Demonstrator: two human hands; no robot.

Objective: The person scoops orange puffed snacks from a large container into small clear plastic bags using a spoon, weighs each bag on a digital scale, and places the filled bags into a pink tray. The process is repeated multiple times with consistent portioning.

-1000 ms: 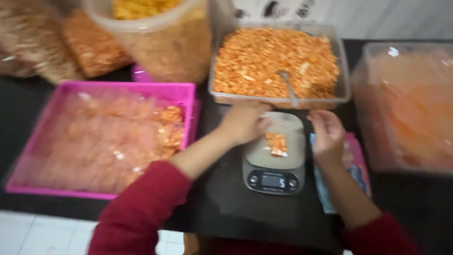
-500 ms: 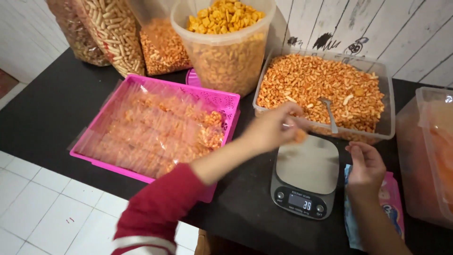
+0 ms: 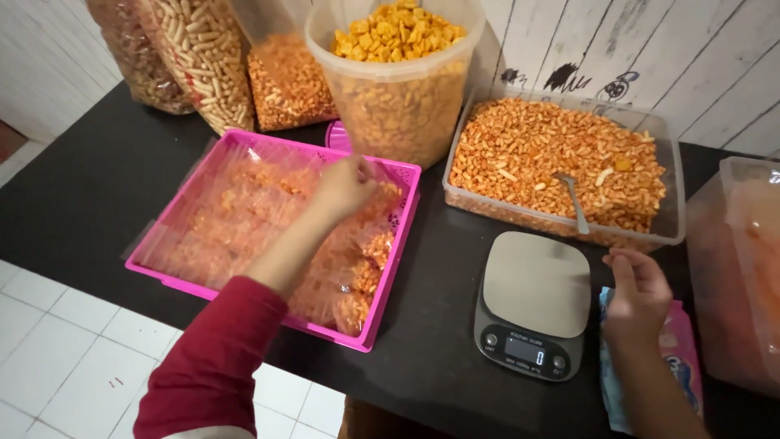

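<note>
- At the far left, two tall bags lean by the wall: one of pale stick snacks (image 3: 203,61) and a smaller one of orange bits (image 3: 288,81).
- The pink tray (image 3: 166,272) sits on the black counter (image 3: 81,187), lined with small clear packets (image 3: 236,219) of orange snack. By my reckoning a good many are already filled and laid down, with more crowded along the tray's right side.
- The left hand (image 3: 348,185) is stretched out over the tray's far right corner, knuckles up, fingers curled downward among the packets there. I cannot tell whether it grips a packet or has let one go; the fingertips are hidden under the hand.
- Behind the tray stands a round tub (image 3: 398,106) heaped with yellow square snacks.
- Next comes the open box (image 3: 674,187) of loose orange snack, a spoon (image 3: 573,203) stuck in it. It looks nearly full, so I judge much is left to bag.
- In front of it the scale (image 3: 532,305) has a bare plate, nothing on it.
- The right hand (image 3: 638,297) rests just beside the scale, fingers loosely bent, touching a pink-and-blue pack (image 3: 682,358) lying flat under it. It seems to hold nothing firmly.
- At the far right a clear bin (image 3: 747,268) holds something orange, too blurred to name.
</note>
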